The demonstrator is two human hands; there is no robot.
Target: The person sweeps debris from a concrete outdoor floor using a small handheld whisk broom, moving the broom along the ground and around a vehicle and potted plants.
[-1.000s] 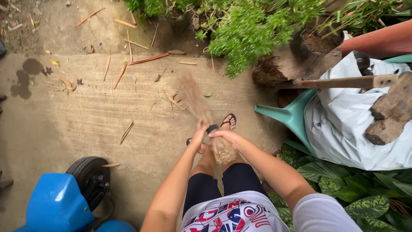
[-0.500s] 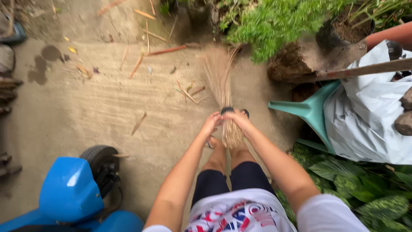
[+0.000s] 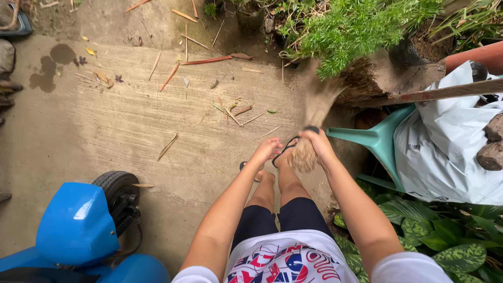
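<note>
Head view, looking straight down the body to the ground. Both arms are extended forward and down, elbows nearly straight, forearms converging in front of the knees.

Right hand (image 3: 317,140): grip wrapped tight around the bound neck of a stick broom (image 3: 313,121), knuckles up, thumb side toward the body. The broom's butt end shows as a tan tuft just below the hand. Its bristles fan away from the hand toward the upper right, blurred, with their tips at the foot of the earth clump (image 3: 361,84) under the green plants (image 3: 356,26).

Left hand (image 3: 267,150): just beside the broom butt, not clearly on it. The fingers curl loosely downward, and from this angle I cannot tell whether the grip is closed on anything.

Feet in dark flip-flops (image 3: 285,147) stand directly under the hands on the concrete path (image 3: 105,131).

Surroundings: dry bamboo leaves and twigs (image 3: 170,76) lie scattered across the path, mostly up and left of the broom. A wet stain (image 3: 50,65) marks the far left. A blue vehicle with a small black tyre (image 3: 112,186) sits at lower left. A teal wheelbarrow (image 3: 374,139) lined with a white sack (image 3: 445,141) is at right, a long wooden handle (image 3: 445,93) across it. Spotted-leaf plants (image 3: 440,246) fill the lower right.
</note>
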